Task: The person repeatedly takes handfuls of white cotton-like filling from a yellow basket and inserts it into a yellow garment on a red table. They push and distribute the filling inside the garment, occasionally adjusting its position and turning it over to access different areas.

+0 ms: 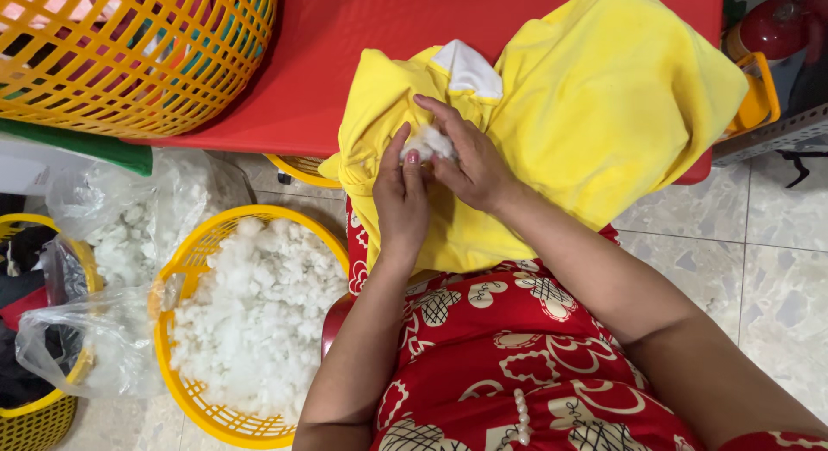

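an orange lattice basket (129,63) on the red table (345,37), a yellow basket (185,270) heaped with white stuffing on the pale tiled floor (776,244), clear plastic bags (95,330) of the same fluff beside it, a red kettle (776,24) at far right.

Bright yellow is filling the middle: a plain yellow fabric cover (595,106), showing a white tag (470,69) at its top fold. White stuffing (429,142) is peeking out between the left hand (402,192) and the right hand (466,158), one nail wearing pink polish. The table (345,54) is glowing solid red. An orange lattice basket (129,54) is sitting upper left, a yellow basket (194,253) is brimming with white fluff, and the red dress (517,356) is flashing cream hearts
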